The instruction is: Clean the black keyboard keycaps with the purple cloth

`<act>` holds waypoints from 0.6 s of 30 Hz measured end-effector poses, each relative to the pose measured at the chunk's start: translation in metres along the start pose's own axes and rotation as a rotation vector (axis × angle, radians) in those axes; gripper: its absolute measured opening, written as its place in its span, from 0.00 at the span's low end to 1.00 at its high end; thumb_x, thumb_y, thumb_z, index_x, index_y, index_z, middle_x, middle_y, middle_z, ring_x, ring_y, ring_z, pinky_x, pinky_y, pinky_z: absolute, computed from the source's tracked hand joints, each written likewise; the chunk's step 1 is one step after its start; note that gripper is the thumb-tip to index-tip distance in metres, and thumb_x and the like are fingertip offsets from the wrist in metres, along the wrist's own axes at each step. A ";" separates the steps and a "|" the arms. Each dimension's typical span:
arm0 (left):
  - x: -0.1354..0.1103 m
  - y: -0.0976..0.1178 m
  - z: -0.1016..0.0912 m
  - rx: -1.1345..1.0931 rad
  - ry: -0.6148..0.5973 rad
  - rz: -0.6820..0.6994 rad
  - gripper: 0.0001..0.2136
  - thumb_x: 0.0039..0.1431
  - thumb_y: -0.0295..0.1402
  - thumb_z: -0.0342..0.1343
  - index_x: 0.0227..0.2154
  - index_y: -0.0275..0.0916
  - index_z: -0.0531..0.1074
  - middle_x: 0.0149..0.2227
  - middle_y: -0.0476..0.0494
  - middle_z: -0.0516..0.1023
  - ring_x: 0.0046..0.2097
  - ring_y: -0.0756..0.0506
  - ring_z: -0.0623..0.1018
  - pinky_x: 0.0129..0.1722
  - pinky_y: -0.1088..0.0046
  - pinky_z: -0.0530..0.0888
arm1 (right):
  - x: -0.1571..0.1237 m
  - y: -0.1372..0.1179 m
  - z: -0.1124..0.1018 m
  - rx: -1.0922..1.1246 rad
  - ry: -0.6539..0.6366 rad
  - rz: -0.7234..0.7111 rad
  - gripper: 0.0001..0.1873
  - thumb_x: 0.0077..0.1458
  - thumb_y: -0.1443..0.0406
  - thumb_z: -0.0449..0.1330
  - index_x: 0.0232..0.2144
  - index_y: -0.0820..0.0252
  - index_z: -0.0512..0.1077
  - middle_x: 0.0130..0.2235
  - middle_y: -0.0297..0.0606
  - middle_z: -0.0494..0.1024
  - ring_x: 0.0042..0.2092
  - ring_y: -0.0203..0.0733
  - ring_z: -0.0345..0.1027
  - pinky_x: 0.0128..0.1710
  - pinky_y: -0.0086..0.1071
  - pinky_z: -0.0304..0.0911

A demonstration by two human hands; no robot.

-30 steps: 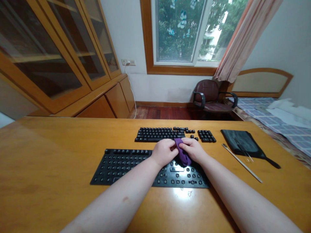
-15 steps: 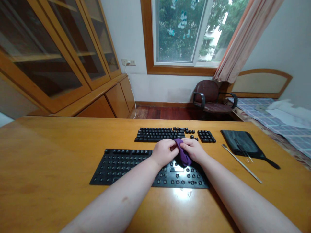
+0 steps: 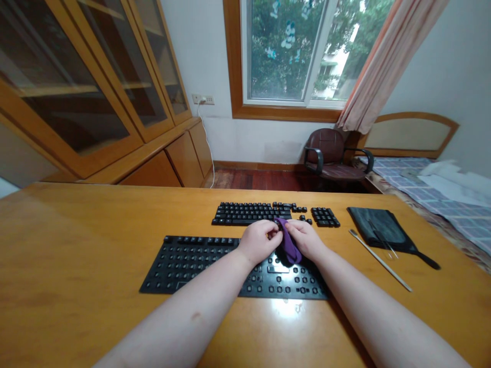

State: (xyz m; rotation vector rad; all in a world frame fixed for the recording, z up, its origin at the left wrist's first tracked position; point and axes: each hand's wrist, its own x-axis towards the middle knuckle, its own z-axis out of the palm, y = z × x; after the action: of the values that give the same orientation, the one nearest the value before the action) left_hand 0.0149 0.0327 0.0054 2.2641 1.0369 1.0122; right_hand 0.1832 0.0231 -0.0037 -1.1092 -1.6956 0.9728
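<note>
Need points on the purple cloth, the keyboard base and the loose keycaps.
purple cloth [image 3: 290, 247], head view, on its exposed middle strip
keyboard base [image 3: 192, 268], head view, on its left section
loose keycaps [image 3: 249, 213], head view, on the main block behind the base

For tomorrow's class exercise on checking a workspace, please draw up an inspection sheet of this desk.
Surface: yellow wooden table, glare near the front edge.
Job's things: purple cloth, black keyboard base, rows of black keycaps.
Clutter: black flat case and slim metal rod, right of the keyboard base.
Hands: left hand and right hand both pinch the cloth over the keyboard base.
Cables: white cable runs down from a wall socket.
Surroundings: glass-fronted wooden cabinet, dark chair, bed, window.
</note>
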 end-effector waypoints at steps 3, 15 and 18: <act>0.000 0.000 0.000 -0.002 -0.005 -0.008 0.07 0.54 0.31 0.51 0.22 0.38 0.68 0.24 0.49 0.71 0.29 0.50 0.71 0.31 0.75 0.67 | -0.001 -0.001 0.001 0.012 0.027 0.021 0.24 0.56 0.50 0.51 0.21 0.61 0.69 0.24 0.34 0.68 0.29 0.38 0.61 0.30 0.30 0.58; 0.000 0.001 0.001 0.007 -0.016 -0.035 0.07 0.54 0.29 0.51 0.22 0.38 0.68 0.25 0.49 0.71 0.29 0.50 0.71 0.32 0.76 0.67 | -0.001 0.001 0.003 0.026 0.040 0.046 0.21 0.56 0.52 0.52 0.23 0.61 0.70 0.25 0.35 0.69 0.30 0.38 0.61 0.31 0.30 0.58; 0.000 0.000 0.001 0.007 -0.021 -0.036 0.07 0.54 0.29 0.51 0.22 0.38 0.68 0.25 0.49 0.71 0.29 0.50 0.70 0.31 0.76 0.67 | -0.001 0.001 0.003 0.016 0.047 0.053 0.21 0.55 0.51 0.52 0.23 0.62 0.70 0.25 0.34 0.69 0.29 0.38 0.61 0.30 0.30 0.58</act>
State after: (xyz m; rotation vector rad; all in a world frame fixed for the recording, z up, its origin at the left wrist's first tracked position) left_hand 0.0160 0.0326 0.0053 2.2491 1.0696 0.9693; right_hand 0.1807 0.0217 -0.0056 -1.1627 -1.6255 0.9843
